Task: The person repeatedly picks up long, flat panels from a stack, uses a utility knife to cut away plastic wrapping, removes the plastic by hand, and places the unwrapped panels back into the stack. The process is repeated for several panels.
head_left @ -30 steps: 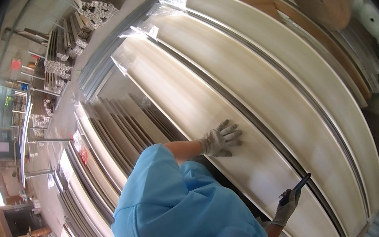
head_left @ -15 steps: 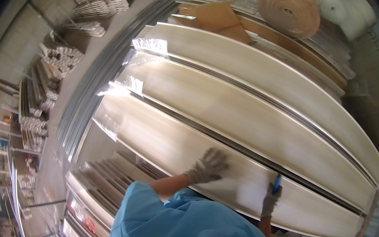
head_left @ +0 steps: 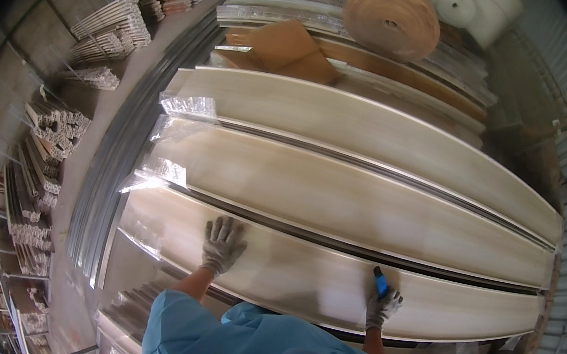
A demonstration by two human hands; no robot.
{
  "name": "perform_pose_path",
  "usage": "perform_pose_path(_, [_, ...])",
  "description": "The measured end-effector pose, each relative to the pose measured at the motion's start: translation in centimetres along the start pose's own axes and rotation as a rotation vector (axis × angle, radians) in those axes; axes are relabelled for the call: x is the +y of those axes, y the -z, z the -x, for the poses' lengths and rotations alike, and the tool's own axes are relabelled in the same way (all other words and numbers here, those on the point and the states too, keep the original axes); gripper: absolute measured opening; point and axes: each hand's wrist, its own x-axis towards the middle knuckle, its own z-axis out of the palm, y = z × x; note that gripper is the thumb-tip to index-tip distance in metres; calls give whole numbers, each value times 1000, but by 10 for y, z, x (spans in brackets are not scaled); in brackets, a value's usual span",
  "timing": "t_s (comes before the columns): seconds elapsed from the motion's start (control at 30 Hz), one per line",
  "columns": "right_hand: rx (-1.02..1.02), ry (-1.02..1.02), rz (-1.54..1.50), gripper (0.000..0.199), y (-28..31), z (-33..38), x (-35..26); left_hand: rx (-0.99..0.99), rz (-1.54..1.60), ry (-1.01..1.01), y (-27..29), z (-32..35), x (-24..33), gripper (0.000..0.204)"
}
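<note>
pale wood-grain panels under gloved hands

brown cardboard roll (head_left: 392, 13) and white bubble-wrap rolls (head_left: 488, 11) lie far beyond both hands, with a flat cardboard sheet (head_left: 285, 48) nearer. clear plastic wrap (head_left: 186, 106) clings to the panel ends, out past the left hand. the person's blue sleeve hides the nearest panel edge. the long pale panel (head_left: 299, 278) runs crosswise under both hands. left hand (head_left: 222, 244) lies flat on it, fingers spread, gripping nothing. right hand (head_left: 382, 308) is closed round a blue-handled tool (head_left: 379, 282), tip on the panel.

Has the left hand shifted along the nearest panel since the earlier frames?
Cannot tell: the camera itself swung. The left hand lies flat on the nearest panel, as before.
</note>
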Motion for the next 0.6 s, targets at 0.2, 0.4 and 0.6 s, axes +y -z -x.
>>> perform_pose_path(0.2, [-22, 14, -20, 31, 1, 0, 3, 33, -73, -27, -7, -1, -3, 63])
perform_pose_path(0.4, [62, 53, -36, 24, -1, 3, 3, 47, -84, -30, -6, -1, -1, 65])
perform_pose_path(0.6, [118, 6, 19, 37, 1, -4, -5, -39, 11, -66, -2, -2, -10, 66])
